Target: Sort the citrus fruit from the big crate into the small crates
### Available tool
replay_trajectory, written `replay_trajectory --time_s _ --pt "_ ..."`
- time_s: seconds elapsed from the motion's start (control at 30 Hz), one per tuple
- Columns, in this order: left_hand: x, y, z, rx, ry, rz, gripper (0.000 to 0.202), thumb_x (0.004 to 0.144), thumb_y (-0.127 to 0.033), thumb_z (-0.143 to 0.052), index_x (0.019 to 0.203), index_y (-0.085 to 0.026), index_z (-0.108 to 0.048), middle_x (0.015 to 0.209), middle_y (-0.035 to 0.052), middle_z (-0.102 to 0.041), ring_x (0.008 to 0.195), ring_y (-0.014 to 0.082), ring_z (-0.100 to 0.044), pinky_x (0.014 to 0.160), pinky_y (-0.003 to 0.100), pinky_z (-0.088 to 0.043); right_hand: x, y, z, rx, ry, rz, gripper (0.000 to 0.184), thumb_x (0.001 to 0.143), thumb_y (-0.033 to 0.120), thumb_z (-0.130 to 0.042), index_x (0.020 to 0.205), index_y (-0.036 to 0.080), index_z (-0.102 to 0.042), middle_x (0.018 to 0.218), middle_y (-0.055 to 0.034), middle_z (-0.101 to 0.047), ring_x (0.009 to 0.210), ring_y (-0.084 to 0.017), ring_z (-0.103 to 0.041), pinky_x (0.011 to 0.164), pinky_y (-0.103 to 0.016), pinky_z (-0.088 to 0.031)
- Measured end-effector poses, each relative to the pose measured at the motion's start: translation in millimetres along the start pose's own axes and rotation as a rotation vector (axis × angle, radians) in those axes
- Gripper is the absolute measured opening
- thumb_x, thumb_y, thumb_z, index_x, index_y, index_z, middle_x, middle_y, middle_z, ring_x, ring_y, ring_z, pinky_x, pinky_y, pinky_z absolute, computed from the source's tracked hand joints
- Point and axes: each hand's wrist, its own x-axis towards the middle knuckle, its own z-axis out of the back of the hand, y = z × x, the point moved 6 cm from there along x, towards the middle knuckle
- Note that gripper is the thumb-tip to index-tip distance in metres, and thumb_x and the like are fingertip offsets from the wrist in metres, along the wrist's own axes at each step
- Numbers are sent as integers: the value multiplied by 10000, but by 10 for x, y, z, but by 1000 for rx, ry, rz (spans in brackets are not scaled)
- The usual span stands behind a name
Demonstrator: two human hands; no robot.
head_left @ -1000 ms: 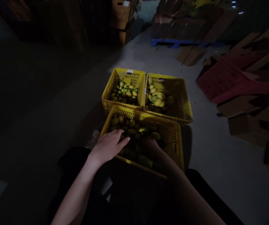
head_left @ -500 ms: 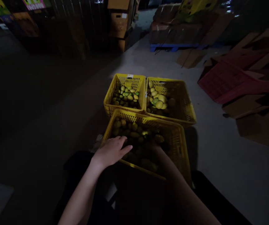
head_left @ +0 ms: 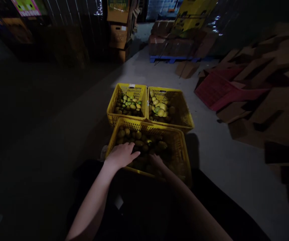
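Three yellow plastic crates of green-yellow fruit stand on the floor in front of me. The near crate point(head_left: 182, 150) lies in shadow, and both my hands are in it. My left hand point(head_left: 120, 155) lies palm down on the fruit point(head_left: 139, 144) at the crate's near left, fingers stretched out. My right hand point(head_left: 157, 162) is low among the fruit in the dark; its fingers look loosely curled, and I cannot see anything in them. Behind stand the far left crate point(head_left: 113, 107) and the far right crate point(head_left: 182, 112), their fruit lit.
Flattened cardboard point(head_left: 272, 100) and a red crate point(head_left: 217, 90) lie on the right. A blue pallet point(head_left: 172, 59) stacked with boxes stands behind, with cartons point(head_left: 118, 30) at the back left. The concrete floor point(head_left: 222, 160) is lit on the right and dark on the left.
The view has tilted up and pulled back a little, so the crates look smaller. My right hand has drawn slightly toward the near edge. My left hand stays on the fruit.
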Motion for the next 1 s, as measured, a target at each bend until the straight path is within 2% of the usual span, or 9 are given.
replay_trajectory --time_s 0.1,0.23,0.37,0.53,0.67,0.73,0.83,0.93,1.0 --pt "-6 16 -8 59 3 43 482 921 -470 -327 1238 -153 -503 1247 152 -579 1125 310 -561 858 370 -449 -168 -9 265 311 -25 17 173 815 231 -634 964 143 -614 992 -49 -628 909 -184 -605 792 -346 -498" --pt "-21 39 8 106 -4 90 440 923 -437 -342 1205 -148 -517 1229 159 -587 1125 320 -558 857 389 -449 -436 142 664 737 15 105 168 660 202 -683 801 132 -622 713 -3 -615 657 -132 -576 587 -242 -437" --pt "34 42 -40 135 26 96 445 921 -433 -343 1196 -134 -524 1212 173 -596 1110 328 -570 850 397 -452 -802 382 1024 1083 142 182 359 617 365 -673 902 154 -625 676 -4 -620 536 -120 -535 472 -229 -406" --pt "187 41 -233 201 86 110 452 916 -424 -361 1202 -117 -531 1222 190 -591 1097 329 -578 840 377 -457 -1273 545 1333 1494 180 322 426 626 546 -596 834 177 -644 739 -65 -684 492 -143 -531 413 -255 -400" --pt "399 46 -559 185 175 154 442 902 -418 -421 1188 -109 -556 1208 212 -596 1102 337 -569 860 381 -444 -1513 657 1482 1572 181 511 536 583 530 -630 990 182 -648 880 -85 -706 455 -130 -511 344 -230 -323" --pt "564 49 -795 138 222 176 409 883 -380 -480 1146 -85 -586 1199 224 -598 1105 334 -560 876 386 -434 -1552 680 1527 1628 130 518 489 619 507 -627 992 192 -653 880 -75 -701 517 -148 -556 334 -212 -300" --pt "850 76 -1223 24 307 199 316 845 -318 -563 1057 -93 -631 1146 174 -637 1040 263 -590 871 354 -447 -1540 634 1555 1763 -30 444 304 691 440 -622 879 206 -663 874 -52 -688 707 -178 -627 362 -194 -342" --pt "1101 166 -1588 -113 350 237 222 854 -288 -568 971 -119 -651 1016 84 -678 909 187 -625 827 344 -481 -1492 596 1465 1854 -24 305 245 713 419 -637 840 210 -648 845 -37 -687 746 -183 -640 394 -203 -409" --pt "1236 245 -1723 -207 335 254 207 849 -283 -575 936 -115 -660 948 76 -683 854 185 -631 789 341 -492 -1465 541 1416 1928 -50 192 250 719 422 -644 884 235 -633 846 -14 -693 755 -179 -649 446 -219 -471"
